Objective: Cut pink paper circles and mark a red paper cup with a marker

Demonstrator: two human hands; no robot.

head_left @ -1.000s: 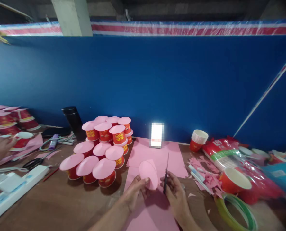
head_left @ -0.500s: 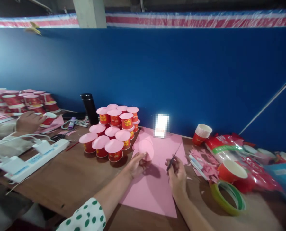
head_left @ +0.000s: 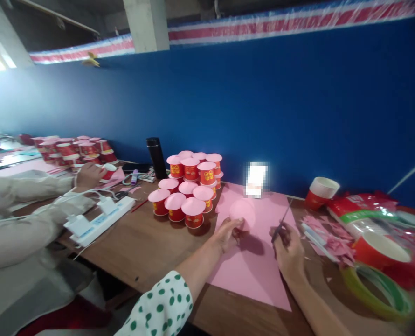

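Observation:
Between thumb and fingers, my left hand [head_left: 231, 233] pinches a round pink paper disc [head_left: 241, 212] above a large pink paper sheet [head_left: 249, 275]. To its right, my right hand [head_left: 289, 249] is closed around dark scissors [head_left: 280, 224], whose blades point up and away from me. The scissors and the disc are apart. Left of my hands stand red paper cups [head_left: 194, 219] with pink discs on top, several of them stacked in two levels. A bright, blurred-out upright rectangle [head_left: 257, 179] stands behind the sheet.
Pink scraps [head_left: 329, 238], a green tape roll [head_left: 377, 291], a red cup stack [head_left: 321, 192] and plastic packages lie right. A power strip [head_left: 100, 221] and a black flask [head_left: 155, 157] stand left. A co-worker's hand [head_left: 90, 176] holds a red cup there, near more capped cups [head_left: 67, 149].
The view has turned left, so everything sits further right and more of the co-worker shows. My hands keep their hold on the disc and the scissors.

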